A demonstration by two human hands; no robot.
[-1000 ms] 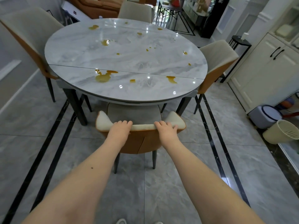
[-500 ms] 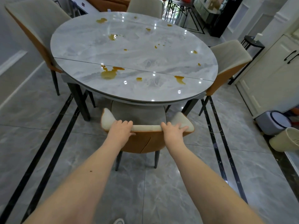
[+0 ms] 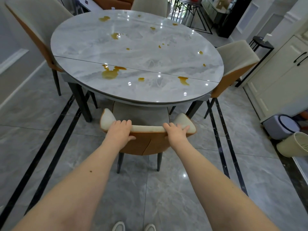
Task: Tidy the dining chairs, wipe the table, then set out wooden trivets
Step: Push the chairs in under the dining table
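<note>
- Early in the job, I'd say: the left hand [image 3: 120, 130] and right hand [image 3: 175, 133] each have a grip curled over the top of the near chair [image 3: 146, 142], its seat partly under the tabletop [image 3: 166, 64].
- Amber spills [image 3: 110, 74] remain unwiped; no trivets visible.
- The cream bin [image 3: 295, 145] lies tipped by the cabinet; contents can't be made out.

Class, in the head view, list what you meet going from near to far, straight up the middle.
Shoes → grey floor tiles → near chair's backrest → marble table → far chair.
</note>
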